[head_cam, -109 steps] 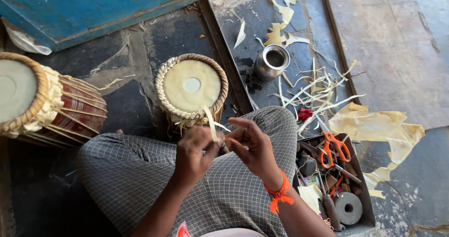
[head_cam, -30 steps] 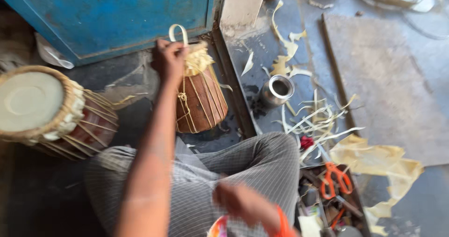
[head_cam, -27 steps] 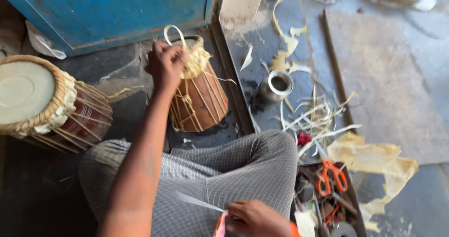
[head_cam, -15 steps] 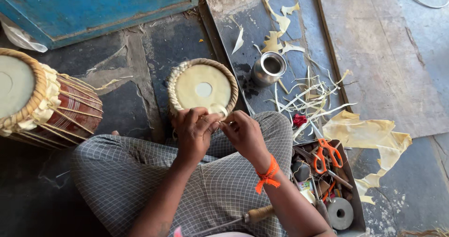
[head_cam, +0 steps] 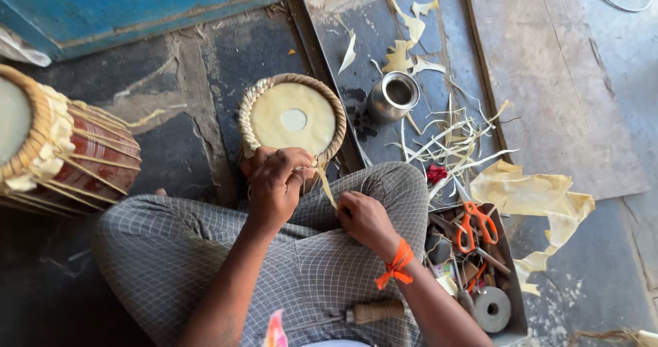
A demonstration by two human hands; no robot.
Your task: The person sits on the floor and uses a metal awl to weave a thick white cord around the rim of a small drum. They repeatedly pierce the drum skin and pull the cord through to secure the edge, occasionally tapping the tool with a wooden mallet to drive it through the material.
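Both forearms are bare, with no sleeves in view. The right wrist carries an orange thread band point(head_cam: 395, 268), knotted, with loose ends hanging off it. The legs are covered by grey cloth point(head_cam: 205, 251) with a fine pale check, which lies in soft folds over both knees.

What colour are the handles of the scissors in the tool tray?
Orange. The scissors lie in the tray by the right knee, clearest in the head view.
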